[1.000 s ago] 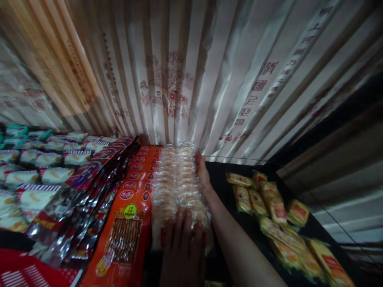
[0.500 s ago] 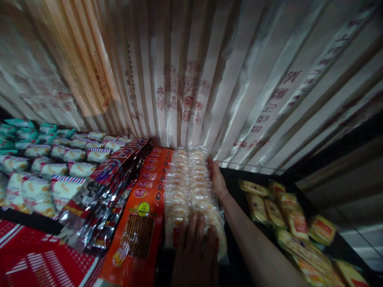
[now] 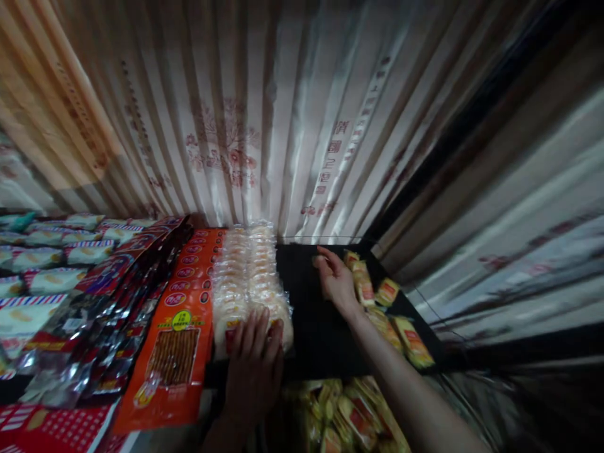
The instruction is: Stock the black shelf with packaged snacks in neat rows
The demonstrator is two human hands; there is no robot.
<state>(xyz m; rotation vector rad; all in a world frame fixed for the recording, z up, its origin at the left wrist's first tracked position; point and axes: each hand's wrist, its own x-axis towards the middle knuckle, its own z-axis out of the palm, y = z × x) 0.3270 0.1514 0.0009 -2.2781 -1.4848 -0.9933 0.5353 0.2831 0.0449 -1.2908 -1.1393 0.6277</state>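
My left hand point(image 3: 255, 355) lies with fingers outstretched on the front of two rows of clear-wrapped, pale round crackers point(image 3: 262, 264). My right hand point(image 3: 336, 281) is over the black shelf point(image 3: 302, 308), to the right of those rows and apart from them. Its fingers are curled together beside several small yellow snack packets point(image 3: 362, 283). A small pale bit shows at its fingertips, too blurred to name. The hand hides the shelf and any packets right behind it. Left of the crackers lies a row of overlapping orange snack bags point(image 3: 189, 302).
Dark foil bags point(image 3: 117, 302) and white striped packets point(image 3: 42, 251) fill the left. A red basket point(image 3: 56, 428) stands at the lower left. Below the shelf are more yellow packets point(image 3: 352, 409). A pleated printed sheet point(image 3: 226, 126) hangs behind, and a thin cord point(image 3: 436, 308) runs at right.
My right hand has left the side of the cracker rows and moved right to the yellow packets. My left hand stays on the crackers. The view has swung right, showing packets below the shelf.
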